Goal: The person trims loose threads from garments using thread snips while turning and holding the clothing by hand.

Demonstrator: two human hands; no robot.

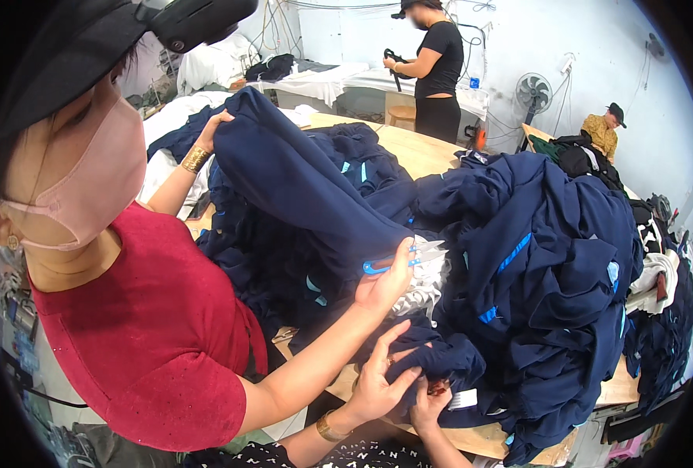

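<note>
One small white label (pixel 463 399) (rectangular) on navy cloth (pixel 518 327)

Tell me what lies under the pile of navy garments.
A wooden table shows past the pile of navy garments, behind it and at the near edge. Its middle is covered, so anything lying there is hidden.
</note>
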